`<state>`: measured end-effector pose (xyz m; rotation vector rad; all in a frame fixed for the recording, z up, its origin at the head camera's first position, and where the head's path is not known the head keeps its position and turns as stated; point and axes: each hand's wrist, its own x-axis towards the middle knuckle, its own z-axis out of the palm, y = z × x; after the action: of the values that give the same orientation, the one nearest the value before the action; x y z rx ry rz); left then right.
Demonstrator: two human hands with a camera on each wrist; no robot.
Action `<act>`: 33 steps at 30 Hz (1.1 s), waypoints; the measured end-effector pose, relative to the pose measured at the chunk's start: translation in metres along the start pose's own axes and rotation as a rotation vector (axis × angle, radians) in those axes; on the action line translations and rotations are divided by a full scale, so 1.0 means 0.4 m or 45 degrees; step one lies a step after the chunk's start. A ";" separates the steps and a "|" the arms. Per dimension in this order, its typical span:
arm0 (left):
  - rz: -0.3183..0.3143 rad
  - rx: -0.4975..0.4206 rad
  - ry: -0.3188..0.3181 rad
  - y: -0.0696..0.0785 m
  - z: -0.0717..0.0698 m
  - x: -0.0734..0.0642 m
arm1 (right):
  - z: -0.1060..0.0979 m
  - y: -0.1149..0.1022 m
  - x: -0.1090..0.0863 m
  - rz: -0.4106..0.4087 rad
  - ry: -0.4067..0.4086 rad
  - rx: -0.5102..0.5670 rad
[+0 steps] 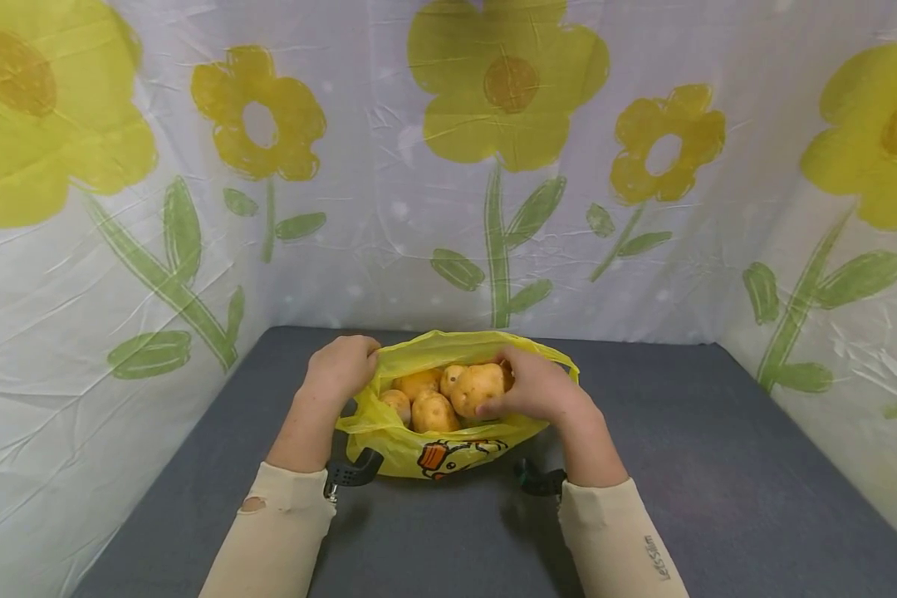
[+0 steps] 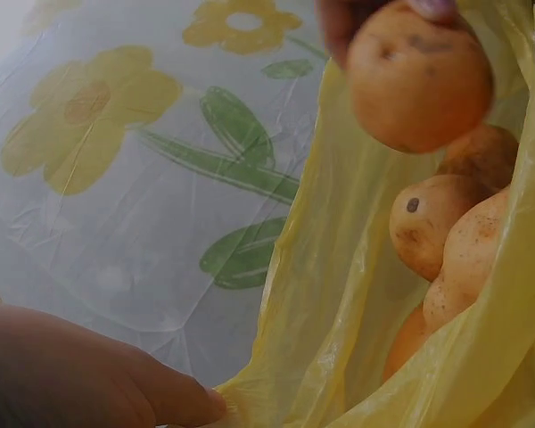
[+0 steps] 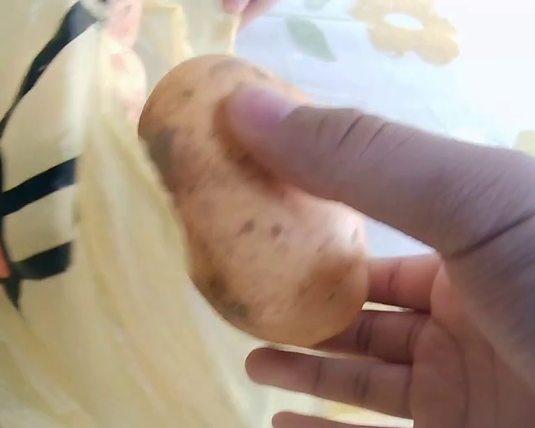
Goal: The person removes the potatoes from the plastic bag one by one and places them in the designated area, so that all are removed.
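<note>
A yellow plastic bag (image 1: 396,455) with a printed cartoon face lies on the table, its mouth spread wide. Several potatoes (image 1: 433,413) are piled inside it. My left hand (image 1: 340,365) pinches the bag's rim at the left; thumb and bag edge also meet at the bottom of the left wrist view. In my right hand (image 1: 541,389) is a large potato (image 3: 259,223), gripped between thumb and fingers at the right side of the bag's mouth. That potato appears above the others in the left wrist view.
The dark grey table (image 1: 718,482) extends on both sides of the bag. White cloth walls (image 1: 366,208) with painted yellow flowers enclose it at the back and sides. Black wrist mounts (image 1: 355,469) hang below both forearms, close to the bag's front.
</note>
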<state>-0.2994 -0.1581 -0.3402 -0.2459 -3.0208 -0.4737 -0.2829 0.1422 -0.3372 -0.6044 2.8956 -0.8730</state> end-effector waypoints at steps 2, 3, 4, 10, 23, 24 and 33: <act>0.002 0.002 -0.003 -0.001 0.000 0.000 | -0.007 -0.007 -0.004 -0.040 0.013 0.018; 0.003 0.003 -0.003 -0.001 0.000 0.000 | -0.011 -0.010 -0.006 -0.059 0.019 0.025; 0.005 0.002 -0.002 -0.001 0.000 0.000 | -0.014 -0.013 -0.008 -0.082 0.030 0.026; 0.014 -0.007 0.001 -0.001 0.000 -0.002 | -0.035 -0.023 -0.029 -0.137 0.126 -0.034; 0.030 -0.034 0.006 -0.003 -0.005 -0.005 | -0.096 -0.021 -0.071 -0.189 0.277 0.011; 0.029 -0.033 0.006 -0.003 -0.004 -0.005 | -0.100 -0.018 -0.074 -0.197 0.300 0.011; 0.024 -0.034 0.021 -0.008 -0.001 -0.005 | -0.132 0.014 -0.094 -0.202 0.460 -0.054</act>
<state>-0.2980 -0.1617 -0.3409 -0.2704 -2.9951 -0.5122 -0.2589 0.1886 -0.2981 -0.7617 3.2284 -1.0402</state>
